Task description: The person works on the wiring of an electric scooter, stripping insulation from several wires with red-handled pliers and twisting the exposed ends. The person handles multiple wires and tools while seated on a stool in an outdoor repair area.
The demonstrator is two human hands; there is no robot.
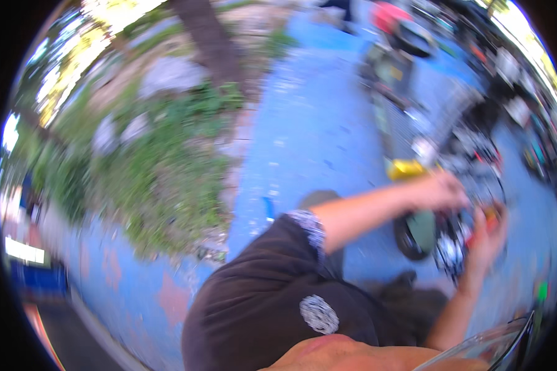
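The whole view is smeared by motion. My left hand [440, 190] reaches across to the right, over a cluster of metal parts. Its fingers are too blurred to show whether anything is between them. Just below and to the right, my right hand [487, 238] has its fingers around a small red and orange thing [491, 219] whose kind I cannot make out. A yellow object [406, 169] lies beside my left wrist. Under my left forearm is a rounded green and black thing [420, 234], next to shiny metal parts [450, 247].
Worn blue paving [309, 130] runs ahead of me. Grass [142, 179], rocks and a tree trunk [209, 40] border it on the left. Blurred machine parts [389, 71] and a red round object [389, 17] stand farther off. Dark clutter lines the right side.
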